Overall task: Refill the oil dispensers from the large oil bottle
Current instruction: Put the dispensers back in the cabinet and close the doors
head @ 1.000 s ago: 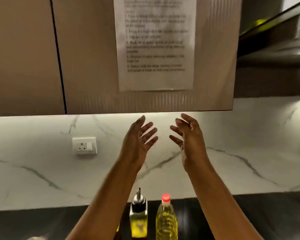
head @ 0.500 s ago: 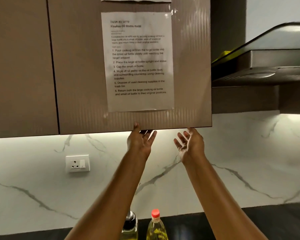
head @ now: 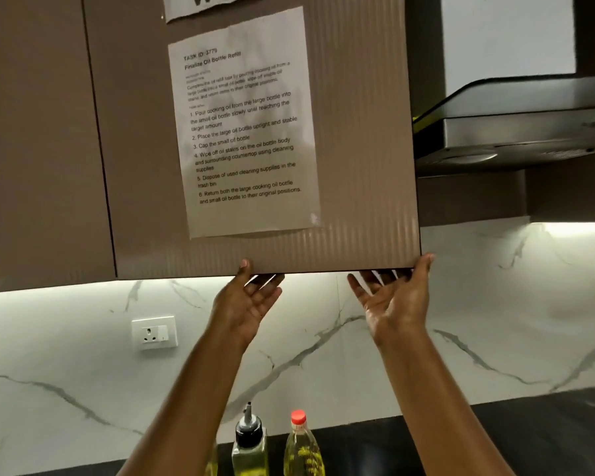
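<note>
On the dark counter, low in the view, stands a small glass oil dispenser point(head: 249, 450) with a black pour spout. Just right of it is a clear bottle of yellow oil point(head: 303, 453) with a red cap. Both of my arms reach up, well above the bottles. My left hand point(head: 251, 298) holds the lower edge of the brown cabinet door point(head: 358, 166), thumb on the front and fingers behind. My right hand point(head: 394, 297) holds the same edge at its right corner. A sliver of another yellow bottle point(head: 212, 462) shows behind my left forearm.
A printed instruction sheet point(head: 244, 132) is taped to the door. A steel range hood point(head: 516, 125) juts out at the upper right. A white wall socket point(head: 154, 333) sits on the marble backsplash point(head: 83, 372). The black countertop point(head: 529, 434) runs along the bottom.
Both hands have risen from mid-air to the bottom edge of the cabinet door and moved apart, the right one to the corner. The view tilted upward.
</note>
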Demonstrator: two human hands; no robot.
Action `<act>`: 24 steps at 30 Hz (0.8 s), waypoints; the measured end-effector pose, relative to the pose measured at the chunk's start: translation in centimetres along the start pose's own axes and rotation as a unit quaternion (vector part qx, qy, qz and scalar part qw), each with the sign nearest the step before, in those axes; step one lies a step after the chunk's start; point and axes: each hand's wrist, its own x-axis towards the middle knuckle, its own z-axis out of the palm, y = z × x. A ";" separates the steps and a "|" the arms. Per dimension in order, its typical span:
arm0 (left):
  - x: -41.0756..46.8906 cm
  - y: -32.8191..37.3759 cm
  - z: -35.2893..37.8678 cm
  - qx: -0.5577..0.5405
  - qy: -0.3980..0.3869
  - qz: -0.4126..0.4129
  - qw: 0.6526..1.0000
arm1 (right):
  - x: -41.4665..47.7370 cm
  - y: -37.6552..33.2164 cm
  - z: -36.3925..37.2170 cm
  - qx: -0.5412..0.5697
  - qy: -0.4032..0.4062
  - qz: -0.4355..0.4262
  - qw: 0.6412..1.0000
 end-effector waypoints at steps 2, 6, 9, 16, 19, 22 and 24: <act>-2.1 0.5 -0.2 0.090 0.014 0.005 0.996 | -1.2 -0.8 -0.2 -0.012 -0.027 0.012 0.999; -7.5 0.4 1.5 0.315 0.088 0.213 0.921 | -3.8 -1.9 -0.9 -0.044 -0.080 0.032 0.995; -11.9 1.3 5.8 0.437 0.063 0.502 0.743 | -5.9 -2.9 -1.4 -0.059 -0.149 0.055 0.985; -14.9 9.3 14.4 0.764 -0.082 0.597 0.230 | -10.5 -3.2 -1.1 -0.197 -0.311 0.047 0.929; -17.5 12.0 15.8 0.815 -0.097 0.559 0.120 | -12.1 -2.9 0.1 -0.263 -0.402 -0.002 0.877; -20.9 14.5 15.9 0.850 -0.078 0.520 0.032 | -14.1 -2.1 2.3 -0.278 -0.471 -0.021 0.837; -23.5 16.2 15.1 0.874 -0.055 0.482 -0.006 | -15.8 -1.1 4.1 -0.279 -0.510 -0.007 0.814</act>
